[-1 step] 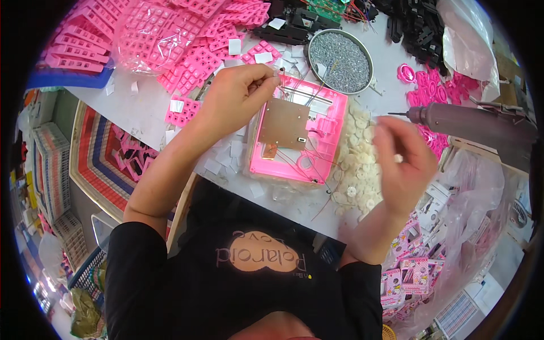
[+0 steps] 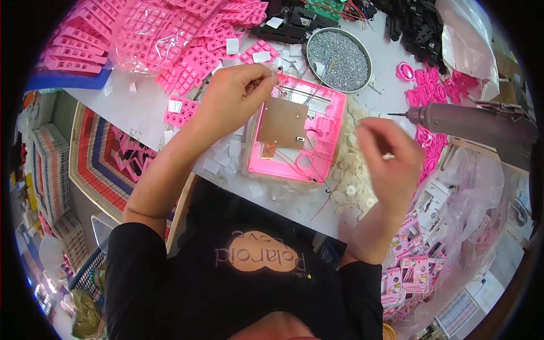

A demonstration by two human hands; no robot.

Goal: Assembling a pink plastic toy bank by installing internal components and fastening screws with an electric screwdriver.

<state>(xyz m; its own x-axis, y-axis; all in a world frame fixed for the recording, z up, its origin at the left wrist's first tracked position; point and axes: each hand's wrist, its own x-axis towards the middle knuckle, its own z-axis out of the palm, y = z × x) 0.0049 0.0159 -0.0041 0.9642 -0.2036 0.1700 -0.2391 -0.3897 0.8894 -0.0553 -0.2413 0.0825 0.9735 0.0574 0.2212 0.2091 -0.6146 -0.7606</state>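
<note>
The pink housing (image 2: 335, 122) lies open side up near the centre of the frame, between the two hands and slightly tilted on the worktable (image 2: 139, 105). The left hand (image 2: 233, 97) is at its upper left corner, with thumb and forefinger tips pressed together right at the edge; whether they pinch a wire there cannot be told. The wrist stays outside the housing, to its left.

The right hand (image 2: 399, 165) is right of centre, apart from the housing's right edge, above a heap of pale discs (image 2: 352, 190). It is blurred, with fingers bent; a small pale spot shows between thumb and fingers, but whether it is something held cannot be told.

Inside the housing, a flat brown board (image 2: 283, 122) covers much of the left and middle, and thin wires (image 2: 294, 166) cross the lower part. Just beyond the upper right corner stands a round tin (image 2: 370, 71) of small metal screws (image 2: 340, 59). A power screwdriver (image 2: 459, 120) points in from the right, its bit near the right hand. Pink keypad pieces (image 2: 187, 69) fill the upper left.
</note>
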